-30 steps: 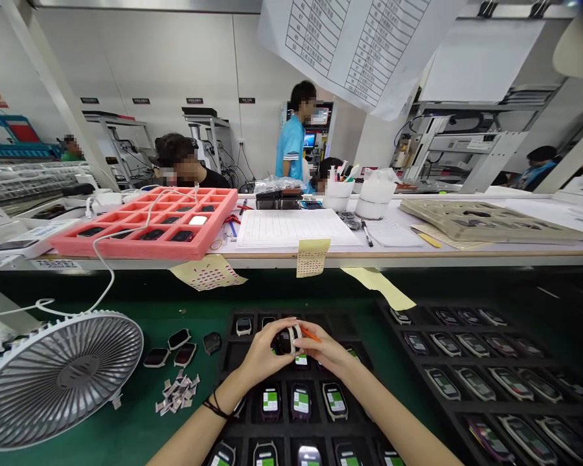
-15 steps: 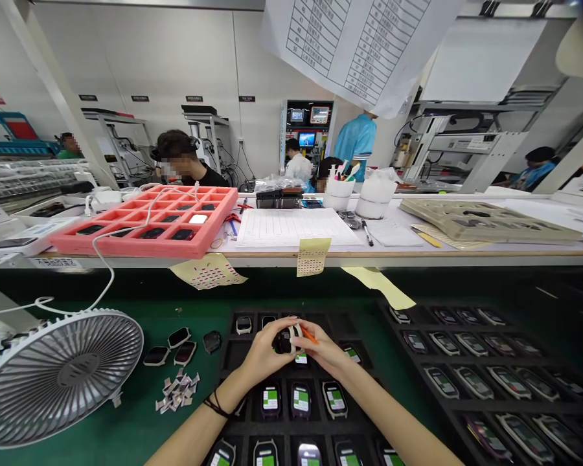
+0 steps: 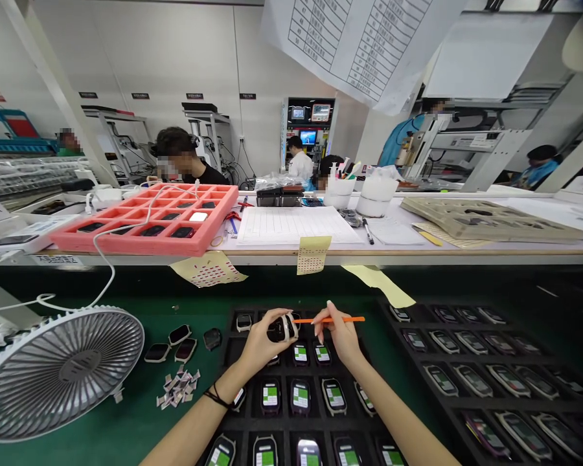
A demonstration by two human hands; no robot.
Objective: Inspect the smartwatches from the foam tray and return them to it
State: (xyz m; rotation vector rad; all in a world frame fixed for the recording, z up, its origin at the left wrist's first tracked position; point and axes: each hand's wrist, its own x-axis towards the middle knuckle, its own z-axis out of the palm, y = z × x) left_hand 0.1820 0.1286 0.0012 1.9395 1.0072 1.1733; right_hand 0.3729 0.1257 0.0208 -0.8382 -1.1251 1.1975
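My left hand (image 3: 261,342) grips a smartwatch body (image 3: 282,328) with a pale frame, turned on edge above the black foam tray (image 3: 284,428). Between the fingers of my right hand (image 3: 340,333) is a thin orange stick (image 3: 352,319), held level. Its left tip reaches the side of the watch; whether it presses in there I cannot make out. Below both hands, several watches with green and white screens sit in the tray's compartments, among them one watch (image 3: 300,353) right under my hands.
At the left stands a white fan (image 3: 63,375). Beside it lie loose watches (image 3: 179,334) and a heap of small tabs (image 3: 179,388). A second black tray (image 3: 466,362) with watches is at the right. The shelf edge (image 3: 272,259) crosses ahead, bearing a pink foam tray (image 3: 140,243).
My right hand has drawn back to the right from the watch, and the orange stick now lies level instead of slanted. A person in blue behind the shelf has moved right.
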